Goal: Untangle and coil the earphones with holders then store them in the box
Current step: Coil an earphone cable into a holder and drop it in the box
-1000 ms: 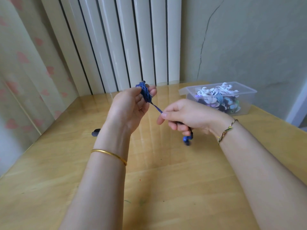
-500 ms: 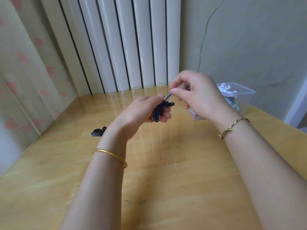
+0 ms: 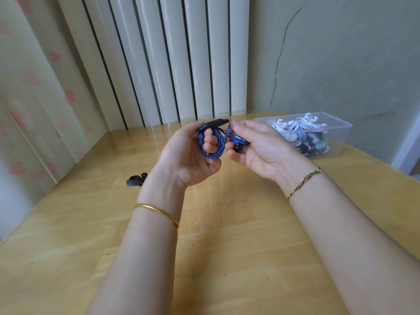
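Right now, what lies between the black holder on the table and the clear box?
Head view: only the left hand gripping the coiled blue earphones and the right hand holding their earbud end; the table beneath looks bare.

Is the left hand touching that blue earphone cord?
Touching. The head view shows the blue earphone cord looped around fingers of the left hand.

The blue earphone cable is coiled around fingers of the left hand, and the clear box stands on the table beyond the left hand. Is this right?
Not quite. The head view shows the clear box on the table beyond the right hand, not the left. The blue earphone cable is coiled around fingers of the left hand.
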`<state>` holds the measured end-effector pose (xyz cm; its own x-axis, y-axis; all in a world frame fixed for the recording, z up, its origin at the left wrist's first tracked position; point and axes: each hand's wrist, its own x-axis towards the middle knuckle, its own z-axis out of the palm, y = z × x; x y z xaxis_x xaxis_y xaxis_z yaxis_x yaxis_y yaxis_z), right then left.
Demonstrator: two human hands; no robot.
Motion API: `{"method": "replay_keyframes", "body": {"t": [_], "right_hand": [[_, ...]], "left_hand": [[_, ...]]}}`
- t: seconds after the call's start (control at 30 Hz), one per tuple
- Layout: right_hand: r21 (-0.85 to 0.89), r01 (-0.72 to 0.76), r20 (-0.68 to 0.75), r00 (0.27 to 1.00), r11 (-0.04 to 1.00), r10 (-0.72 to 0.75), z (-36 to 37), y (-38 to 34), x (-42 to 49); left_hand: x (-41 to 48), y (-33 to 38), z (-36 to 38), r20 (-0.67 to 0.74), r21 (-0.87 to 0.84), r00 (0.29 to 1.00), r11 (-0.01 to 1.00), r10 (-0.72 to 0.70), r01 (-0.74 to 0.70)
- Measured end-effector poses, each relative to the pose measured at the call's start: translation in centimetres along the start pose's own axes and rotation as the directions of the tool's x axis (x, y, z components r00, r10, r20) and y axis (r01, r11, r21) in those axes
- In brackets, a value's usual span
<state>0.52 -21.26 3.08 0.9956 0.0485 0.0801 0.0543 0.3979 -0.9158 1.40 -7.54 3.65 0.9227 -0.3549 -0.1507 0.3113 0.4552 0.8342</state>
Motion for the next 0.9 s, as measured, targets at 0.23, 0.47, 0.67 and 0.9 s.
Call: {"method": "replay_keyframes", "body": {"t": [0.23,0.47,0.67,0.9], "right_hand": [[-0.358,0.123,-0.083,0.983,0.926,-0.162,0.6,0.8,0.1],[-0.377,0.122,-0.085,0.983,0.918,-0.166,0.9,0.8,0.0],[-0.487,0.164,-0.139,0.955,0.858,-0.262,1.0,1.7,0.2],[-0.367,0.185,-0.123,0.962,0.912,-0.245,0.8,2.0,0.4]], "left_hand": [[0.5,-0.3,-0.2,-0.058,-0.069,0.997,0.996,0.046,-0.049],[0.4,-0.5,0.2,-0.065,-0.008,0.995,0.997,0.082,-0.082],[0.7,-1.4,0.5,-0.202,0.125,0.967,0.983,0.155,-0.132],[0.0,-0.5,0.3,-0.166,0.301,0.958,0.937,0.235,-0.178]]}}
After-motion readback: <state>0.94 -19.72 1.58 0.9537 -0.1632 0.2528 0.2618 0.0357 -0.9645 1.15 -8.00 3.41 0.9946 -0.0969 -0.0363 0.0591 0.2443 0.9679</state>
